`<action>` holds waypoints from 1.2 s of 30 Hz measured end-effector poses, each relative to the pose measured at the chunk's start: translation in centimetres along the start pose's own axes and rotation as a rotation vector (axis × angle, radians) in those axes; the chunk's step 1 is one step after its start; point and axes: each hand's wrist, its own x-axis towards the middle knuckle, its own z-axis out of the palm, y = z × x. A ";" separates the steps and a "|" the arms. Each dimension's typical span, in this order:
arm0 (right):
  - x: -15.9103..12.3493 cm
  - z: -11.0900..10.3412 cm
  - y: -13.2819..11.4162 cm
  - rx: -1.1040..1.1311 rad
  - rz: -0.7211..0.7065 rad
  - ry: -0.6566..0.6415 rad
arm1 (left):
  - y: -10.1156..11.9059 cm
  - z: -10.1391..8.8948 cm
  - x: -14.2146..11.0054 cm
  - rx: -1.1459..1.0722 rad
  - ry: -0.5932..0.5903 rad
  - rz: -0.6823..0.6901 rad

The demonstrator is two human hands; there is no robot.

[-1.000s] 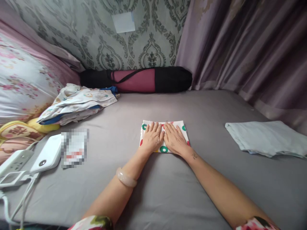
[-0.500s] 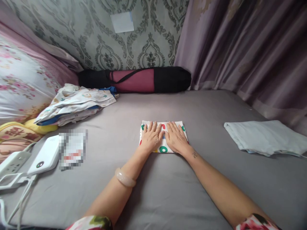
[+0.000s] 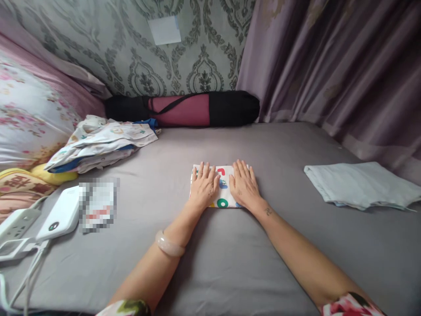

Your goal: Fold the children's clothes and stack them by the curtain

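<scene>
Folded printed cloth (image 3: 225, 193), one: middle of the grey surface (image 3: 226, 259), well in from its near edge. Left hand (image 3: 204, 188), right hand (image 3: 245, 185): flat on it, gripping nothing. Change I note: hands farther apart, more print bared between; I judge the smoothing is working outward.

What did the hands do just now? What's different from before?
The right hand slid to the right across the folded patterned cloth, and the left hand shifted a little to the left. Now there's a gap where more of the print shows. Nothing was picked up or let go. The pale folded cloth and the clothes pile stayed put.
</scene>
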 end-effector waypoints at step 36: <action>-0.2 0.2 2.0 -0.020 0.044 -0.098 | 0.9 -2.0 -1.4 0.004 -0.107 -0.040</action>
